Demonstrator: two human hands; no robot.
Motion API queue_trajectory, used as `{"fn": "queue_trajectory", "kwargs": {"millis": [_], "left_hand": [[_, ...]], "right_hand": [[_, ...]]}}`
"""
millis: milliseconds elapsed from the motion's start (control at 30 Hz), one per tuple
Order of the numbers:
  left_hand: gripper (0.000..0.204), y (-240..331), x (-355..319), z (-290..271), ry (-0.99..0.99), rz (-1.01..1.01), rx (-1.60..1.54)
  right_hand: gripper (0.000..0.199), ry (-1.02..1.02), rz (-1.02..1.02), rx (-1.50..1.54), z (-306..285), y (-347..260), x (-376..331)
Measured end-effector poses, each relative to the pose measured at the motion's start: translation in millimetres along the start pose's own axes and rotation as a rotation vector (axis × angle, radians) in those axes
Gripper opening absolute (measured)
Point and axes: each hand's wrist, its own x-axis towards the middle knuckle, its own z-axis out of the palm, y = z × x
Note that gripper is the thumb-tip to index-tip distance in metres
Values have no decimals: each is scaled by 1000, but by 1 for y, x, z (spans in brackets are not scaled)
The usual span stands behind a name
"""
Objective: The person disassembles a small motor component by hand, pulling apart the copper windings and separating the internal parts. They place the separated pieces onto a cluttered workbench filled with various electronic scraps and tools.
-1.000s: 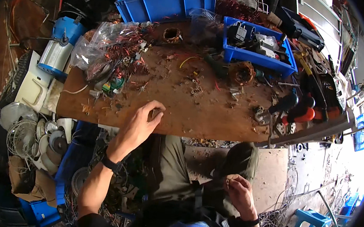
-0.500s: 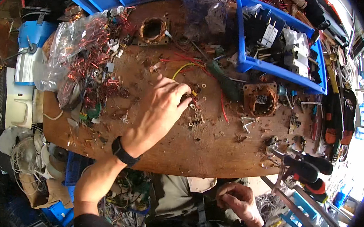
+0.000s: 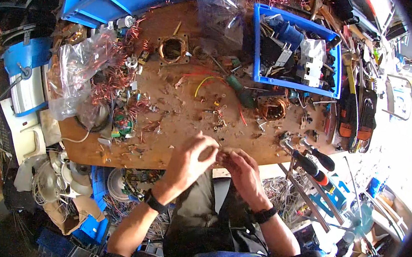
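Observation:
My left hand [image 3: 192, 156] and my right hand [image 3: 247, 174] meet over the near edge of the wooden table [image 3: 162, 161]. Thumb and fingers of both are pinched together, tips almost touching. Whatever is between them is too small and dark to name. Small rings and metal bits [image 3: 218, 124] lie on the tabletop just beyond the hands. A yellow wire [image 3: 201, 85] and a red wire [image 3: 242, 115] curve farther back, beside a dark green tool handle [image 3: 236, 84]. One motor stator with copper windings [image 3: 163, 50] sits at the back, another [image 3: 271, 105] to the right.
A blue crate [image 3: 296, 86] of parts stands at the back right, a clear plastic bag [image 3: 217, 17] left of it. Copper wire scraps [image 3: 112, 86] heap on the left under another plastic bag [image 3: 68, 76]. Black-handled tools [image 3: 307, 164] jut over the table's right front edge.
My left hand has come back from the small parts to the table's near edge. My right hand has risen from my lap to meet it. The view has shifted too.

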Motion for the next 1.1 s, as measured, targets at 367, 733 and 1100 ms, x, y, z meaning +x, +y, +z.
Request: {"fn": "queue_trajectory", "kwargs": {"millis": [367,733,1100], "left_hand": [[16,-9,23,-27,-129,-213,78],[24,-69,99,-3,-39,-310,461],[14,-35,58,-9,67,-340,111]], "right_hand": [[27,0,103,-32,21,-9,27],[19,119,184,-97,-30,-21,33],[24,70,183,-112,-15,-30,35]]}}
